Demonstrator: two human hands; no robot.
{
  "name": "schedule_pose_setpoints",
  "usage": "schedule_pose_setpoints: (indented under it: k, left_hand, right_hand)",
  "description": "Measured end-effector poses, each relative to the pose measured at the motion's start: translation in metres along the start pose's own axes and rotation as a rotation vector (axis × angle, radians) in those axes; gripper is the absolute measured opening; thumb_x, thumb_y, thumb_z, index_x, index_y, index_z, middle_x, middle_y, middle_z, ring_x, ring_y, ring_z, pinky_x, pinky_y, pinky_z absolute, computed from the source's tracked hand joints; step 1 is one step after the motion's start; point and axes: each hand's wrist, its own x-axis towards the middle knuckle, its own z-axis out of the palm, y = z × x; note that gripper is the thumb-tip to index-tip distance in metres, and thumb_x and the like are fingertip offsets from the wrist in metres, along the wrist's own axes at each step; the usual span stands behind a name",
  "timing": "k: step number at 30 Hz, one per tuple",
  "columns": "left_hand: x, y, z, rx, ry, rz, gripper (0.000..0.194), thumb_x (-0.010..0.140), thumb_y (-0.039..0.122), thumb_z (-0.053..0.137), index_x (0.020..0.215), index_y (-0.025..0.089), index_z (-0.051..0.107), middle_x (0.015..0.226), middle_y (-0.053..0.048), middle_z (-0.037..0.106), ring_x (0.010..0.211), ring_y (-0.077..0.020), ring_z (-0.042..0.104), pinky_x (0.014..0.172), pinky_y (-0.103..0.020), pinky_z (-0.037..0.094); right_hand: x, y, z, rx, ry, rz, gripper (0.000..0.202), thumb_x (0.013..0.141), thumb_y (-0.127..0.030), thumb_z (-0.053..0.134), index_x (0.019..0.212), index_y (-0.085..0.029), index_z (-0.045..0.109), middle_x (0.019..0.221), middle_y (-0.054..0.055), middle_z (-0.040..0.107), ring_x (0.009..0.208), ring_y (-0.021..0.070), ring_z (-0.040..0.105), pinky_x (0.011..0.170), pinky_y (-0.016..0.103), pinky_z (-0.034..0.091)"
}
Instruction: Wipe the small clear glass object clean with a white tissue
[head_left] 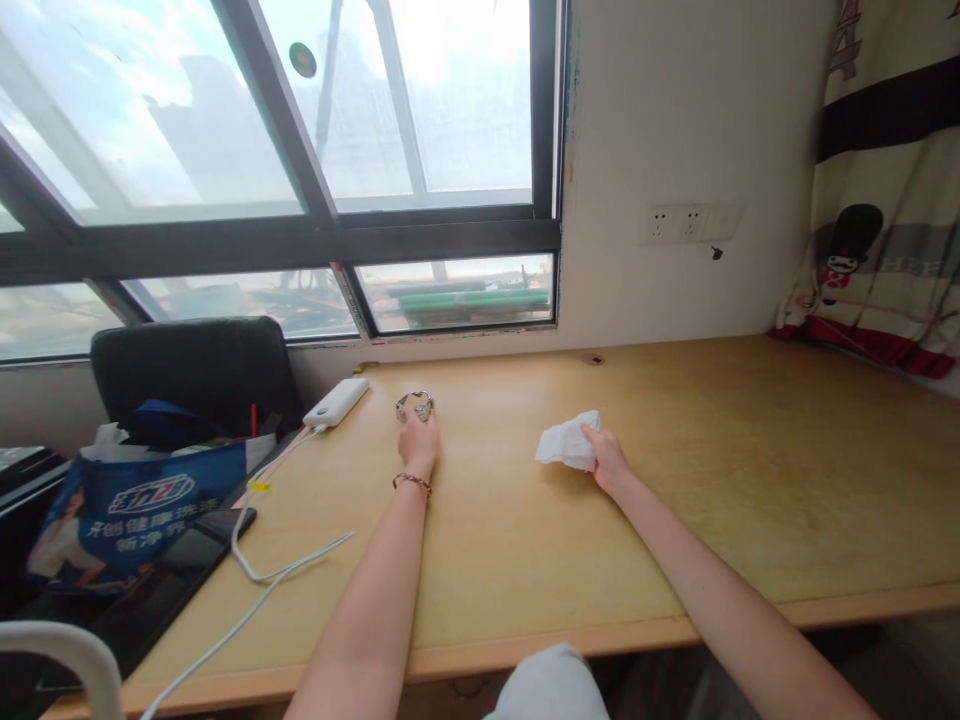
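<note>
My left hand (418, 440) reaches far across the wooden desk (675, 470) and closes its fingers on a small shiny metal object (415, 405), possibly a bracelet or ring of beads, lying near the window side. A thin bracelet circles my left wrist. My right hand (604, 458) rests on the desk to the right and grips a crumpled white tissue (568, 441), which lies flat against the desk surface.
A white power bank (336, 402) with a white cable (255, 560) lies at the desk's left, by a dark phone (196, 545). A blue printed bag (127, 515) and black chair (195, 370) stand left. Wall sockets (686, 223) and a curtain (877, 200) are right.
</note>
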Motion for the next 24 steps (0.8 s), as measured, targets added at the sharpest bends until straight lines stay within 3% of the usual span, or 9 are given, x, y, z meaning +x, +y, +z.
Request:
schedule_pose_setpoints:
  k: [8, 13, 18, 21, 24]
  left_hand:
    - [-0.007, -0.003, 0.001, 0.055, 0.057, 0.084, 0.037, 0.074, 0.036, 0.051, 0.104, 0.015, 0.046, 0.080, -0.013, 0.063, 0.074, -0.0282, 0.059, 0.061, -0.031, 0.038]
    - [-0.025, 0.018, -0.003, -0.018, 0.007, 0.223, 0.029, 0.077, 0.032, 0.049, 0.102, 0.017, 0.047, 0.073, -0.007, 0.062, 0.068, -0.0236, 0.058, 0.061, -0.028, 0.036]
    - [-0.074, 0.065, 0.005, -0.367, -0.129, 0.416, 0.022, 0.073, 0.027, 0.055, 0.093, 0.021, 0.052, 0.065, -0.003, 0.058, 0.064, -0.0200, 0.055, 0.062, -0.026, 0.035]
    - [-0.113, 0.089, 0.015, -0.704, -0.273, 0.388, 0.020, 0.066, 0.024, 0.063, 0.085, 0.023, 0.055, 0.060, -0.001, 0.054, 0.060, -0.0176, 0.052, 0.062, -0.024, 0.035]
    - [-0.143, 0.101, 0.021, -0.802, -0.416, 0.439, 0.019, 0.064, 0.023, 0.065, 0.082, 0.023, 0.057, 0.062, -0.001, 0.054, 0.062, -0.0169, 0.052, 0.063, -0.023, 0.037]
  right_hand:
    - [0.002, 0.003, 0.000, 0.083, 0.024, -0.014, 0.016, 0.064, -0.030, 0.060, 0.071, -0.016, 0.060, 0.079, 0.008, 0.068, 0.072, 0.0227, 0.064, 0.062, 0.032, 0.052]
    - [-0.002, -0.001, 0.002, 0.028, 0.037, -0.038, 0.019, 0.065, -0.035, 0.059, 0.068, -0.017, 0.059, 0.075, 0.008, 0.068, 0.072, 0.0232, 0.064, 0.061, 0.032, 0.052]
    - [-0.009, -0.006, 0.008, 0.029, -0.048, -0.040, 0.022, 0.065, -0.037, 0.059, 0.071, -0.016, 0.060, 0.078, 0.009, 0.068, 0.075, 0.0243, 0.063, 0.063, 0.033, 0.051]
    - [-0.016, -0.009, 0.014, -0.003, -0.124, -0.060, 0.029, 0.066, -0.042, 0.058, 0.077, -0.015, 0.061, 0.081, 0.009, 0.067, 0.077, 0.0238, 0.063, 0.065, 0.032, 0.050]
    - [-0.023, -0.011, 0.019, -0.044, -0.208, -0.136, 0.038, 0.068, -0.046, 0.055, 0.092, -0.017, 0.059, 0.086, 0.007, 0.066, 0.081, 0.0215, 0.062, 0.068, 0.030, 0.049]
